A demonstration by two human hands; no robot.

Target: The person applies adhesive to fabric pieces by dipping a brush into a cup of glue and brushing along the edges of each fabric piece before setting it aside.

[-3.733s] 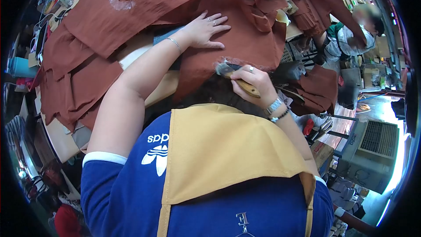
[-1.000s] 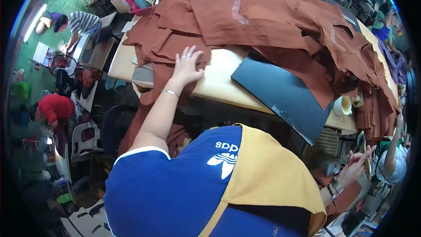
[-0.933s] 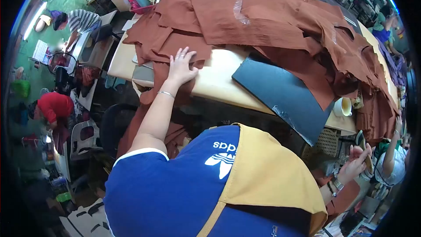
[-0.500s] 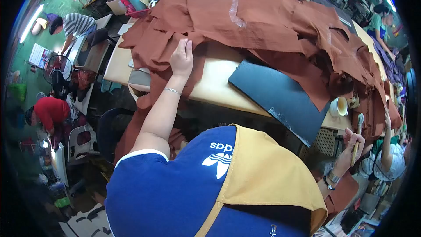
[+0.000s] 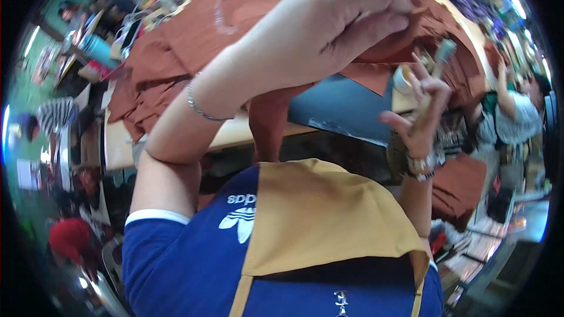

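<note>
My left hand [image 5: 346, 26] is raised high over the table, its fingers pinched on a piece of reddish-brown fabric [image 5: 268, 123] that hangs below the wrist. To the right, my right hand [image 5: 424, 103] holds a brush [image 5: 442, 58] upright, its bristles pointing up, with some fingers spread and blurred. Between the hands lies a dark board [image 5: 341, 108] with whitish smears along its near edge. A cup [image 5: 402, 79] stands just left of my right hand, partly hidden. More brown fabric [image 5: 182, 41] is heaped across the table.
Pale table edge [image 5: 120, 147] shows at the left. A blue bottle [image 5: 100, 51] stands at the back left. A co-worker in a light top [image 5: 517, 117] is at the right; a person in red [image 5: 71, 239] is at the lower left. Folded brown fabric [image 5: 461, 191] lies at the lower right.
My left hand has moved right and up with fabric in its grip, and the fabric has lifted. My right hand has risen with the brush. The view has turned.
</note>
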